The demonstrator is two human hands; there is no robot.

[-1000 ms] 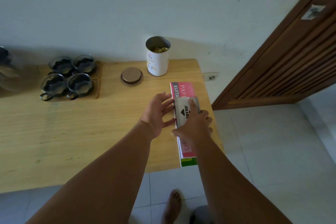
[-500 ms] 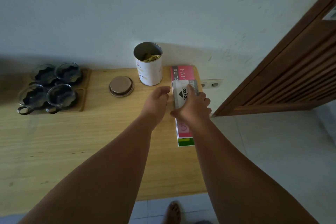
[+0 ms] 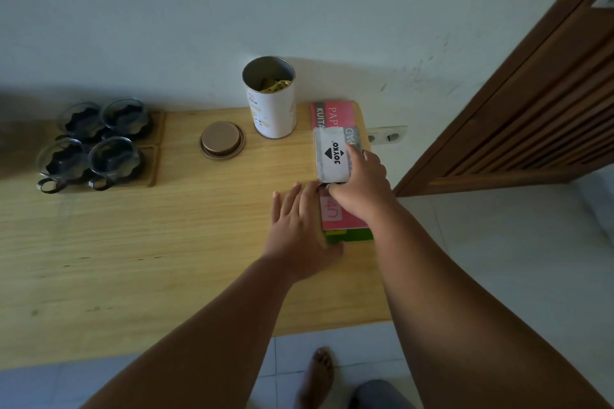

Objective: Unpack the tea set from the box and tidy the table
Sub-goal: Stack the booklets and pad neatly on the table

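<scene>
- Since the earlier frames the pink pad point(image 3: 334, 113) has been slid away from the table's near edge, which its green end overhung; its far end is now at the far right corner, close to the wall.
- The left hand point(image 3: 299, 226) has been drawn back along the pad's left edge, from beside the box to the near end.
- The grey box point(image 3: 332, 156), marked JOYKO, is stacked on the pad, roughly at mid-length, and lined up with it.
- The box is held by the right hand point(image 3: 360, 186): fingers are curled over its near end and right side, with one finger laid on the top face.
- The left hand is kept flat and wide on the table point(image 3: 166, 242), fingers straight, its side touching the pad's left edge; nothing is gripped.
- The pad's pink cover is seen between the two hands.
- Four glass cups point(image 3: 113, 156) are set on a wooden tray point(image 3: 156, 159) at the far left, well apart from both hands and untouched.
- An open tin point(image 3: 274, 109) is stood upright just left of the pad's far end; its lid point(image 3: 222, 139) is laid flat beside it, between tin and tray.
- A wall socket point(image 3: 387, 135) is seen just past the table's right corner.
</scene>
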